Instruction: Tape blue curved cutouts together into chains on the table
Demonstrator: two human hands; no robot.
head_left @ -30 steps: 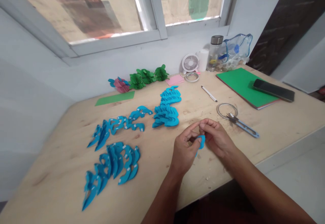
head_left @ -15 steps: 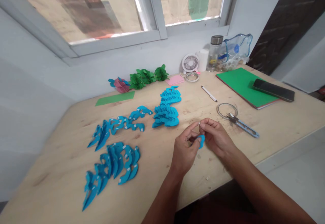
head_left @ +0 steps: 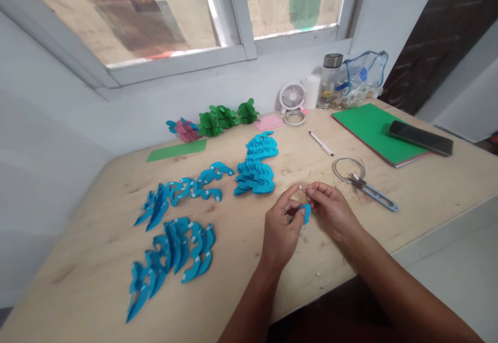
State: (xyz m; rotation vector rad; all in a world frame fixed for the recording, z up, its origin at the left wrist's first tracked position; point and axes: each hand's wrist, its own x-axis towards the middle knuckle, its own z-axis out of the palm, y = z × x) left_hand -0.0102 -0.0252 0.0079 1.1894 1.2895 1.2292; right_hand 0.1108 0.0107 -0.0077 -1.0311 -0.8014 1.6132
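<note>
near the front edge of the table (head_left: 105, 192), the left hand (head_left: 280, 231) grips a blue paper piece (head_left: 307, 215) between thumb and fingers, its index finger stretched out with a small white bit (head_left: 300, 187) at the tip. the right hand (head_left: 332, 210) is just beside it — thumb and index finger bunched close together; whether they grip anything, i cannot tell. blue cut-outs (head_left: 198, 249) lie toward the left edge, green paper shapes (head_left: 223, 118) along the back edge.
</note>
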